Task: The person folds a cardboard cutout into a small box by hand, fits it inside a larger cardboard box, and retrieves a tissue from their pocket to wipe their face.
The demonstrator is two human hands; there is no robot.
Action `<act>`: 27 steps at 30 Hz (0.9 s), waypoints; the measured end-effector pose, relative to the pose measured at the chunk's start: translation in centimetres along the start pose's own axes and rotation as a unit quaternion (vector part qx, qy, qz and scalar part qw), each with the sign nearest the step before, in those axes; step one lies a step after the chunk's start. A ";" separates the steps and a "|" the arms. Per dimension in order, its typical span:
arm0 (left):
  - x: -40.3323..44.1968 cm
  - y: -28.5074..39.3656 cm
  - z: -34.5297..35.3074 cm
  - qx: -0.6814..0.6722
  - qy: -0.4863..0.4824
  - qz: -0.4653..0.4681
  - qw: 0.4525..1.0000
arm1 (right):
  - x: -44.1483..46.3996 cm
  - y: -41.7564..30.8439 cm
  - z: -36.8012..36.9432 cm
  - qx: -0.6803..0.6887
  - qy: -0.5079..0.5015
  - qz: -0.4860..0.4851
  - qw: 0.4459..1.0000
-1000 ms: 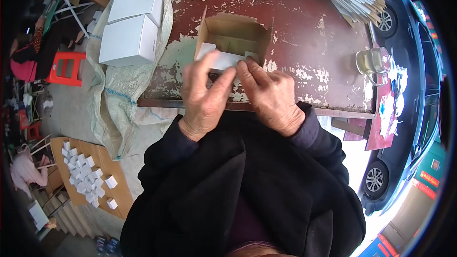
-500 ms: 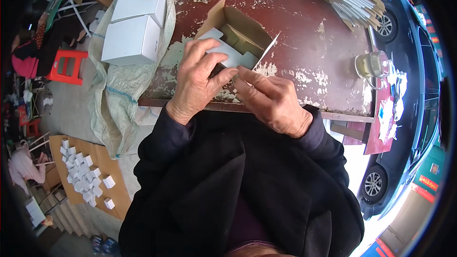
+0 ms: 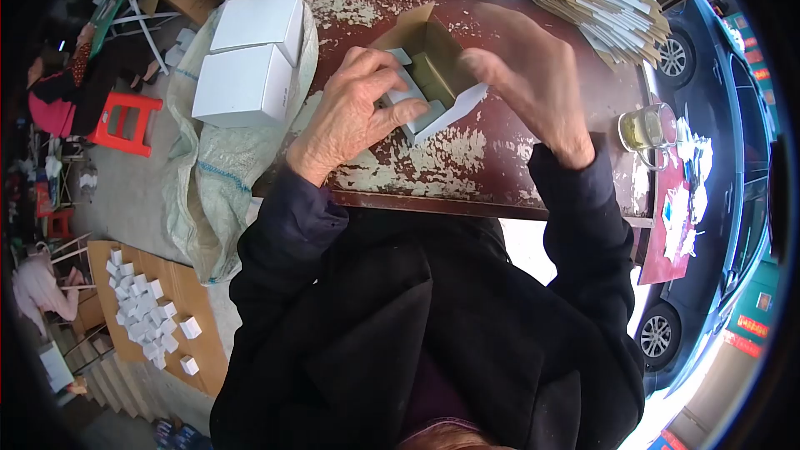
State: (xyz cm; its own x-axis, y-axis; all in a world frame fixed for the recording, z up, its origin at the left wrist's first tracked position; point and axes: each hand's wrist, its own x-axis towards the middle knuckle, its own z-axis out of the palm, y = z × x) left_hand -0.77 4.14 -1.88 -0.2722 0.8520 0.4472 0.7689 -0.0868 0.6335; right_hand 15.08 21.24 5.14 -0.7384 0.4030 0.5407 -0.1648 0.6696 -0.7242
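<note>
A small cardboard box (image 3: 450, 117), white outside and brown inside, stands open-topped on the worn red table (image 3: 375, 198). My left hand (image 3: 360, 108) is closed on its near left side, with the thumb over the near wall and the fingers at the left flap. Beyond the box's right side is my right hand (image 3: 537, 75), raised and blurred by motion. Its thumb is apart from its stretched fingers, and nothing shows in it. Whether the thumb touches the box's right edge, I cannot tell.
Two white boxes (image 3: 242, 83) rest on a woven sack (image 3: 225, 192) at the left. Stacks of flat cartons (image 3: 604, 0) lie at the back. A glass mug (image 3: 646, 127) stands near the right edge. Small white boxes (image 3: 146, 308) cover a cardboard sheet lower left.
My right hand has left the box's near edge and moved up and right. The left hand has shifted its hold, and the box has turned slightly, its near wall now upright.
</note>
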 end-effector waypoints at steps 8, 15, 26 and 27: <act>-0.3 1.2 2.1 0.018 0.043 0.014 0.999 | 2.2 1.2 0.4 -0.030 -0.194 0.101 0.975; -0.3 2.0 4.6 0.028 0.102 -0.002 0.994 | 0.8 3.7 0.9 0.055 -0.111 0.120 0.985; -0.1 2.9 5.2 -0.005 0.149 -0.056 0.987 | -0.5 4.3 0.5 0.040 -0.070 0.103 0.991; 0.0 3.1 5.2 -0.008 0.152 -0.066 0.986 | -0.5 4.3 0.6 0.029 -0.063 0.083 0.994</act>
State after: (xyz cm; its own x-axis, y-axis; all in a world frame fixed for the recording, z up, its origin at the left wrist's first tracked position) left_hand 4.59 6.55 -3.22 -0.5319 0.6621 0.5280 0.7072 0.0043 0.7070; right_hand 14.39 23.55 1.51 -0.8339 0.4213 0.3566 -0.0682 0.5624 -0.8241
